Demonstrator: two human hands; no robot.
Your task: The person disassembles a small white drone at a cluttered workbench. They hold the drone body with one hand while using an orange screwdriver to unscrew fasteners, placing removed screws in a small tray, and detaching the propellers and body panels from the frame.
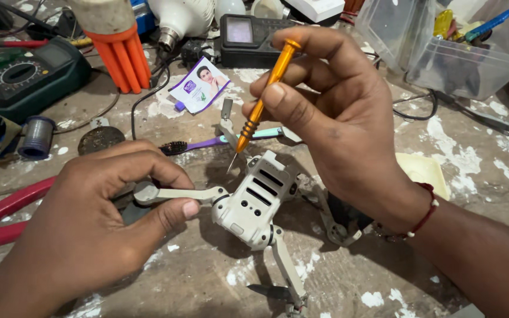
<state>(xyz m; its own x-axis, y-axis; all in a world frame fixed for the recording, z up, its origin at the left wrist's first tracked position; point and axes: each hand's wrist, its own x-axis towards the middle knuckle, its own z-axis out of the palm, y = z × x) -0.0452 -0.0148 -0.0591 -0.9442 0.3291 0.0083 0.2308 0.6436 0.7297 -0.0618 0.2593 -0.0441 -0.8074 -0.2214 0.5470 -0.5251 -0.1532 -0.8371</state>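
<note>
While the left hand (83,218) pinches one folding arm of the single small grey drone (254,200) lying on the surface (207,277), the right hand's (331,112) fingers close round one orange screwdriver (263,97). Light, thin plastic, probably fragile: best held by its body. Four arms, I think.

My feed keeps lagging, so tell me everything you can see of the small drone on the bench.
The drone is small, pale grey, seemingly plastic, lying on the paint-spattered workbench with dark vent slots facing up. Thin arms fold outward; the left hand pinches one arm, and another points toward the camera. The right hand holds an orange screwdriver, its tip just above the body, not clearly touching.
</note>
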